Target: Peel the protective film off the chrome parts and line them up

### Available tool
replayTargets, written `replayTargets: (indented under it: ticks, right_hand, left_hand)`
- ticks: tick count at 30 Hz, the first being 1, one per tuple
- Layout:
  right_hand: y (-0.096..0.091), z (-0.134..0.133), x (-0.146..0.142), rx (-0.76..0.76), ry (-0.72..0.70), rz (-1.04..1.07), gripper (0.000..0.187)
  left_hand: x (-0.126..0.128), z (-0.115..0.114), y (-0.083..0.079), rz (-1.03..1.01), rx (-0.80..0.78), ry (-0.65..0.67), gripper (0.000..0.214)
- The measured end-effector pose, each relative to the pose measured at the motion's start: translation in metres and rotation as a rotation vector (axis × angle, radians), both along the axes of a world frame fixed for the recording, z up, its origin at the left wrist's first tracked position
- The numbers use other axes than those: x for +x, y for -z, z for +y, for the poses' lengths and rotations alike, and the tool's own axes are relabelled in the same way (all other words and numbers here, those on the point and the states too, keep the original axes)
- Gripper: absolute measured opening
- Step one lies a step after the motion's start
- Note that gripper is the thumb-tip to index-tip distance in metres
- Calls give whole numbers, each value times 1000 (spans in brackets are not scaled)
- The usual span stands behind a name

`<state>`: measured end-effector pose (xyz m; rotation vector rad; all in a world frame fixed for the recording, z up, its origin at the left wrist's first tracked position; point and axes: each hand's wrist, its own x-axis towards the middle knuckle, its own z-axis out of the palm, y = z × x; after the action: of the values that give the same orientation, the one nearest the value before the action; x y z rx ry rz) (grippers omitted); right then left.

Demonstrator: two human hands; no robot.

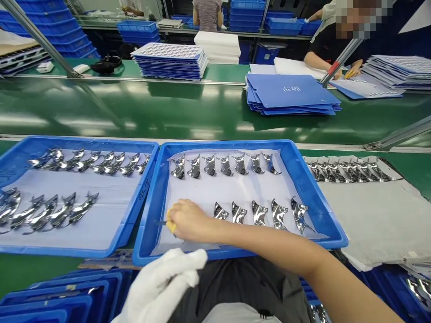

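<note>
My right hand (190,220), bare, reaches across the middle blue tray (318,224) to its left side. Its fingers are closed around a yellow-handled tool (171,220), whose thin dark end points left; the kind of tool cannot be made out. In a white glove, my left hand (164,282) hovers in front of the tray's near edge, fingers stretched out and apart from the thumb, with nothing visible between them. Shiny chrome curved parts (209,165) lie in two rows on the white liner (191,190); my right forearm partly covers the near row.
A second blue tray (111,252) of chrome parts adjoins on the left. More parts (350,171) line a white sheet (367,211) on the right. Blue sheets (292,92) lie stacked on the green surface beyond. A co-worker's hand (353,69) is at the far right.
</note>
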<state>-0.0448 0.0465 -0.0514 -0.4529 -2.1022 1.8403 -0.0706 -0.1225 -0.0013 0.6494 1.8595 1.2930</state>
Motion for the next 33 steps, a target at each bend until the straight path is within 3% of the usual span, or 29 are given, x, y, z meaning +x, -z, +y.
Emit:
replayTargets:
  ticks: [3, 5, 7, 9, 12, 16, 19, 23, 27, 30, 33]
  right_hand:
    - [-34, 25, 29, -107, -42, -106, 14]
    - [-52, 35, 49, -317, -56, -175, 12]
    - [-63, 36, 66, -535, -67, -202, 17]
    - [-67, 31, 78, -645, -77, -192, 23]
    - [-63, 19, 93, -575, 11, -114, 29]
    - [-55, 5, 117, -271, 139, 39, 28]
    - [-52, -2, 136, -100, 99, 67, 22]
    - [-51, -8, 155, 53, 164, 80, 19]
    - [-47, -11, 168, 157, 155, 126, 17]
    - [-42, -12, 179, 15, 151, 131, 16]
    - [-34, -10, 190, -389, 227, 129, 22]
  left_hand:
    - [-6, 13, -6, 53, 101, -294, 26]
    - [-6, 26, -11, 194, 137, -388, 30]
    - [-5, 36, -12, 275, 125, -286, 39]
    - [-2, 42, -9, 156, 129, -118, 46]
    - [5, 46, -3, -138, 187, -46, 45]
    - [16, 53, 0, -292, 236, -117, 44]
    - [23, 60, 0, -325, 280, -113, 43]
    - [36, 73, -4, -323, 239, -87, 46]
    - [46, 85, -11, -219, 162, -126, 27]
    - [50, 89, -7, -157, 144, -147, 32]
    - [56, 91, 4, -229, 187, -144, 31]
